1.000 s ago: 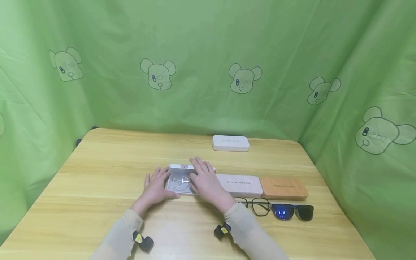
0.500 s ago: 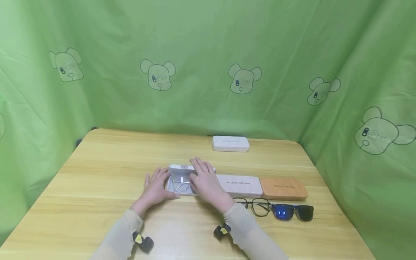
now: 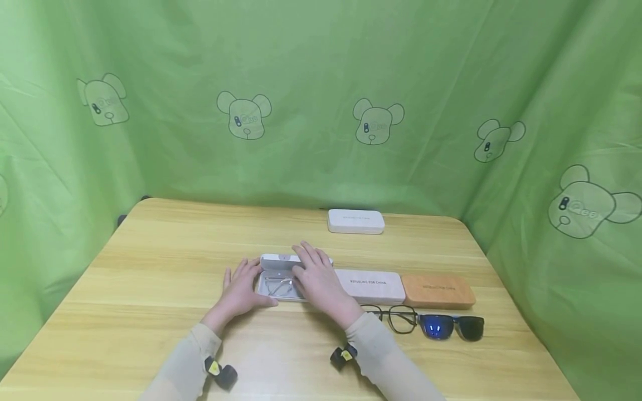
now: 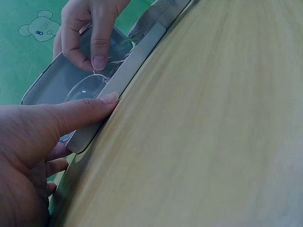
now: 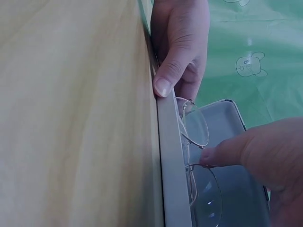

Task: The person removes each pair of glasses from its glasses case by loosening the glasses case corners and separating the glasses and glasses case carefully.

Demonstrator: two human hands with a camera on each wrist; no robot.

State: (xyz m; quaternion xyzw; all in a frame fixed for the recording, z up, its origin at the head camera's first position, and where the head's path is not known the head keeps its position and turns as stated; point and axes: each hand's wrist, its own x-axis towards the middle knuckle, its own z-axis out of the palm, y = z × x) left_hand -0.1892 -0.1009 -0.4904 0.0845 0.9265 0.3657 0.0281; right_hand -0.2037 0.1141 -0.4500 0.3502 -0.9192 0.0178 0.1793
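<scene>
Wire-framed eyeglasses with clear lenses (image 3: 280, 286) sit inside an opened glasses case (image 3: 264, 289) with a grey lining, its lid raised at the back. My left hand (image 3: 243, 291) grips the case's left end, its thumb (image 4: 90, 112) pressing the front wall. Over the case's right part, my right hand (image 3: 321, 285) pinches the eyeglasses at the bridge, thumb and forefinger reaching in. In the right wrist view the thumb (image 5: 225, 153) touches between the two lenses (image 5: 208, 201), and folded temples lie along the front wall. From the head view, my right hand hides the right lens.
Right of the opened case lie a pale closed case (image 3: 368, 285) and an orange case (image 3: 438, 291). Before them rest black-framed glasses (image 3: 403, 319) and blue-tinted sunglasses (image 3: 438, 327). A white case (image 3: 356, 221) stands at the table's back edge, before a green curtain (image 3: 311, 161).
The eyeglasses have tilted: their visible lens, round and raised a second ago, now lies flatter and lower in the case. Both hands stay almost in place.
</scene>
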